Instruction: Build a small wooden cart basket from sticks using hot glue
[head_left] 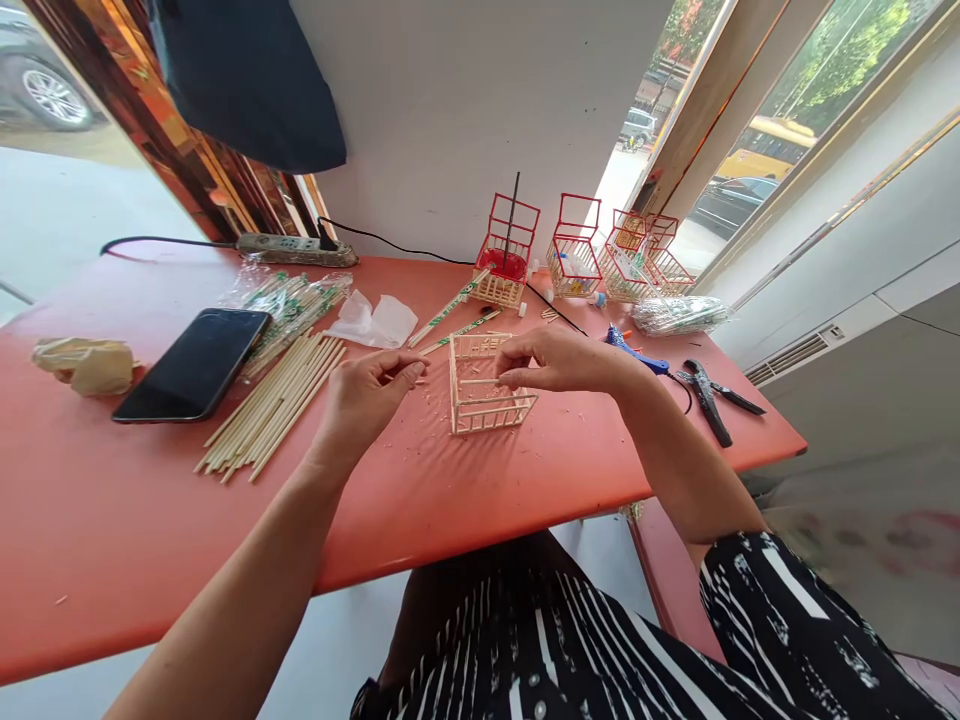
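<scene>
A small open frame of wooden sticks [491,428] stands on the red table in front of me, with slatted sides. My right hand [551,360] is at its right side, pinching a short wooden stick [478,381] that points left across the frame. Left of the frame, apart from it, my left hand [367,395] is closed in a pinch; a small pale piece of stick seems to show between the fingertips. Tiny wood scraps lie around the frame. A bundle of bare wooden sticks [274,405] rests beside my left forearm.
Beyond the sticks lie a black phone [193,365], crumpled brown paper [84,365] and wrapped sticks [300,300]. Several red-trimmed stick baskets [574,250] stand along the wall. A blue glue gun [637,352] and black-handled pliers [709,400] are at right. A power strip [292,248] sits at the back.
</scene>
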